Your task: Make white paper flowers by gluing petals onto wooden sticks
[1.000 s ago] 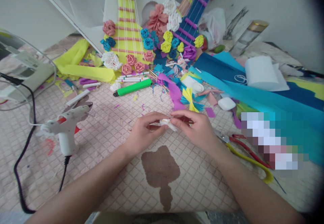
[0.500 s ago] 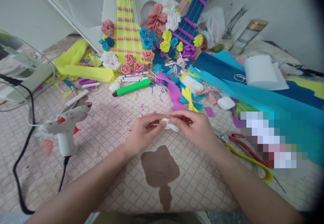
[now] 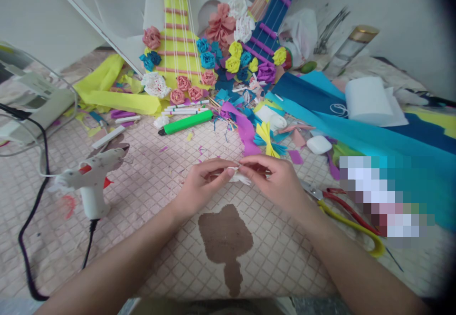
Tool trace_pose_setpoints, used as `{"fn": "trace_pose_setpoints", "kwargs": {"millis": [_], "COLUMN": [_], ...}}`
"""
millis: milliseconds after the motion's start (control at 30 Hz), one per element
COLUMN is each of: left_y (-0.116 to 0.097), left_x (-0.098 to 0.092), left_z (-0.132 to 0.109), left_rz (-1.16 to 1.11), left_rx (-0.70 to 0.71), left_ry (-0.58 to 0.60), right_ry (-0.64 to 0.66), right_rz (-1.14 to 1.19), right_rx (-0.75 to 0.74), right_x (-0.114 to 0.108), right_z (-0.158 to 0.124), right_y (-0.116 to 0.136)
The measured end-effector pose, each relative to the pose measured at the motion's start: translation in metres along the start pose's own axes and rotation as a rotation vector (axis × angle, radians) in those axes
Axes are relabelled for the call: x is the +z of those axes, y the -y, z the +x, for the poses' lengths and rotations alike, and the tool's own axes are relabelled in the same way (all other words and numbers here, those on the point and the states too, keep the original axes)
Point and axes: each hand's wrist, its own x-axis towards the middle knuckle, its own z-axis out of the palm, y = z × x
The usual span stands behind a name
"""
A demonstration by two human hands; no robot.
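A small piece of white folded paper (image 3: 241,178) is held low over the table between my two hands. My left hand (image 3: 204,182) pinches its left side between thumb and fingers. From the other side, my right hand (image 3: 272,175) pinches the paper close to the left fingertips, which hide part of it. Just beyond the right hand lies a yellow pleated paper bow (image 3: 266,139) on blue pleated paper. A purple paper strip (image 3: 244,129) runs behind the fingers. Right of my right wrist are yellow-handled scissors (image 3: 356,224) and red-handled pliers (image 3: 352,208).
On the left stands a white hot glue gun (image 3: 90,177) with a black cord. Behind, a yellow paper guitar (image 3: 180,63) and a blue one (image 3: 269,34) carry paper flowers. A green cutter (image 3: 188,122), toilet roll (image 3: 368,100), and blue paper sheets (image 3: 409,148) lie around.
The fingertips have shifted very slightly on the white paper, and the left thumb lies a little closer to the right fingers. Everything else looks the same.
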Motion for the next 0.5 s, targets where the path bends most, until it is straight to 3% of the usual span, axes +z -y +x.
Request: {"fn": "trace_pose_setpoints", "kwargs": {"millis": [500], "left_y": [0.0024], "left_x": [0.0033], "left_z": [-0.0009], "left_rz": [-0.04], "left_rx": [-0.115], "left_ry": [-0.019], "right_ry": [0.004], "right_rz": [0.013], "right_rx": [0.019], "right_x": [0.0003], "right_z": [-0.001], "right_y": [0.0009]}}
